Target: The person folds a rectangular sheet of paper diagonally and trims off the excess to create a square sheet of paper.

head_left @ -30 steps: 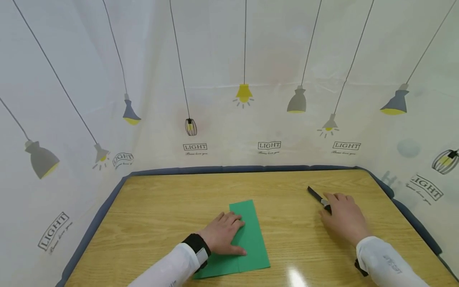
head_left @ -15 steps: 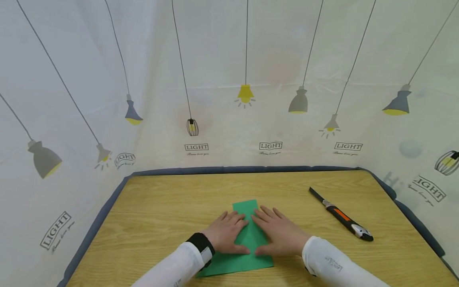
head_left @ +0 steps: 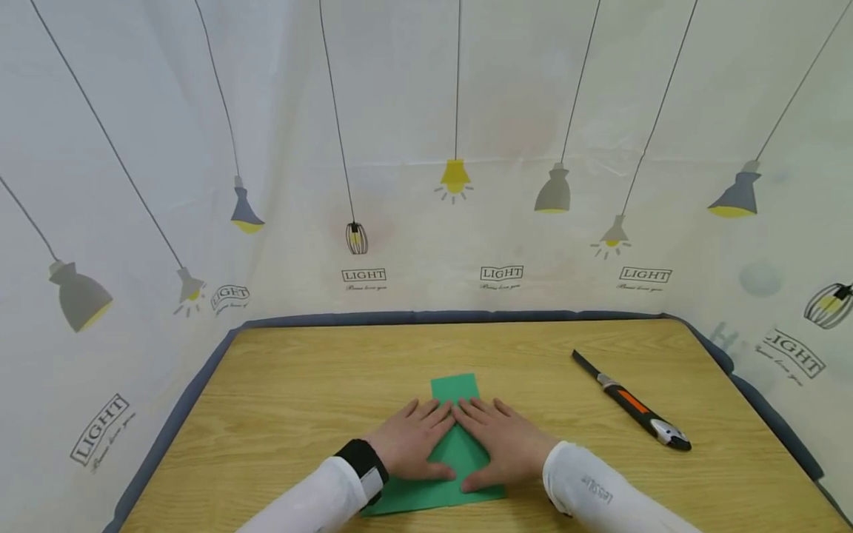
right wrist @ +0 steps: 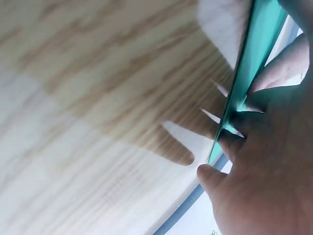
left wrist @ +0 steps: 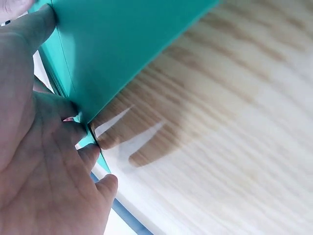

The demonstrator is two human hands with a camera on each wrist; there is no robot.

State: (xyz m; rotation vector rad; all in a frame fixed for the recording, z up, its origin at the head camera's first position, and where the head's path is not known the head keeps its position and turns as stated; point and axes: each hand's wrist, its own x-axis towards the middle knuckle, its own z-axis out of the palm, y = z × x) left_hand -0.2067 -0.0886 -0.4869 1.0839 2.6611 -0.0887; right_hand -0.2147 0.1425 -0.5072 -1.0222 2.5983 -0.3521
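Observation:
A sheet of green paper [head_left: 456, 386] lies on the table, partly folded, its lower left corner reaching out under the left forearm. My left hand [head_left: 412, 438] rests flat on its left side with the fingers straight. On the right side lies my right hand [head_left: 508, 443], also with straight fingers, and the two hands' fingertips meet near the middle of the paper. In the left wrist view a crease line runs along the green paper [left wrist: 122, 44] beside the thumb. The right wrist view shows the paper's edge [right wrist: 249, 63] under the fingers.
A utility knife [head_left: 633, 403] with a black and orange handle lies on the table to the right, its dark blade section pointing away to the left. Dark blue padding [head_left: 413, 317] runs along the table's [head_left: 320, 363] edge, below a lamp-patterned curtain [head_left: 400, 185].
My right hand has let go of the utility knife, moved left and come down on the green paper. Over the last half second it slid further left to meet the left hand.

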